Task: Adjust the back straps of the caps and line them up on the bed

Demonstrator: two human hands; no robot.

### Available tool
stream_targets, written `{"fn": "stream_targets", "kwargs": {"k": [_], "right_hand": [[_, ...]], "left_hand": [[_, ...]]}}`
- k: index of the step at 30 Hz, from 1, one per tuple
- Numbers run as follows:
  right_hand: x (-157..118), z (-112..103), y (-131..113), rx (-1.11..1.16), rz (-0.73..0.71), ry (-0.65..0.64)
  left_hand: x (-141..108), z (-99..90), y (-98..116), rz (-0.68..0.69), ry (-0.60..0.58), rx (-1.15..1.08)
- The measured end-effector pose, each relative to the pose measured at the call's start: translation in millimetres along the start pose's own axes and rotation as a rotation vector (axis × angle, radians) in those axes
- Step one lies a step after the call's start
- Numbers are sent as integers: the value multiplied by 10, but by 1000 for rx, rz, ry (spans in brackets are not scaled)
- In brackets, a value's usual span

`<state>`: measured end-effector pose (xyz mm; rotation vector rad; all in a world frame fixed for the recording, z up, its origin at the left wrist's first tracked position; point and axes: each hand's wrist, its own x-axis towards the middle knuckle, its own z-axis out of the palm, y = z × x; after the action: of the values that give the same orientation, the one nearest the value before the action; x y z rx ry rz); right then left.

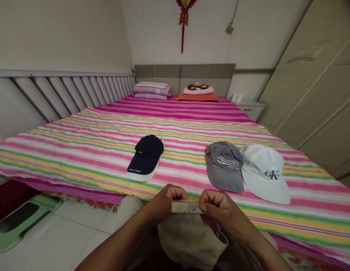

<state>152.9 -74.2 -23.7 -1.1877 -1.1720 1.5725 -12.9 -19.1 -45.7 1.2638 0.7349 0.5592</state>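
A beige baseball cap [188, 239] hangs below my two hands, over my lap at the bed's front edge. Its back strap [179, 207] is stretched level between them, with a small grey buckle [194, 208] near the right end. My left hand [170, 199] is closed on the strap side of the cap. Thumb and fingers of my right hand [217, 203] pinch the strap beside the buckle. On the bed beyond lie a navy cap [148, 152] with a white-edged brim, a grey cap [225, 165] with lettering, and a white cap [262, 169] touching the grey one.
The bed [180, 150] has a striped cover. Folded purple bedding [152, 91] and a pink stack [198, 90] lie by the headboard [158, 73]. A slatted rail [78, 94] runs along the left. A green stool [30, 222] stands on the tiled floor, lower left.
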Motion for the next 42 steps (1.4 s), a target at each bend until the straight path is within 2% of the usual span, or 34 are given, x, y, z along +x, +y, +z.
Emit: {"fn": "stream_targets", "kwargs": {"k": [5, 10, 14, 18, 22, 26, 31, 35, 39, 42], "right_hand": [[13, -34, 29, -59, 7, 10], [34, -91, 13, -89, -8, -35], [52, -117, -3, -56, 11, -62], [77, -115, 18, -91, -12, -37], [86, -99, 15, -163, -25, -13], [86, -85, -19, -145, -10, -12], [98, -105, -24, -55, 17, -49], [155, -202, 61, 45, 16, -186], [244, -334, 224, 144, 34, -301], [264, -379, 300, 313, 51, -362]], "left_hand": [[11, -3, 7, -59, -24, -59], [40, -50, 17, -142, -68, -132], [52, -85, 51, -88, -102, -135], [39, -68, 116, -80, -138, -11], [18, -1, 199, -96, -110, 190], [5, 32, 219, -100, -91, 189], [17, 14, 156, -102, -3, 64], [41, -41, 136, -80, -10, -158], [62, -151, 205, 19, 24, -417], [82, -260, 256, 43, 26, -527]]}}
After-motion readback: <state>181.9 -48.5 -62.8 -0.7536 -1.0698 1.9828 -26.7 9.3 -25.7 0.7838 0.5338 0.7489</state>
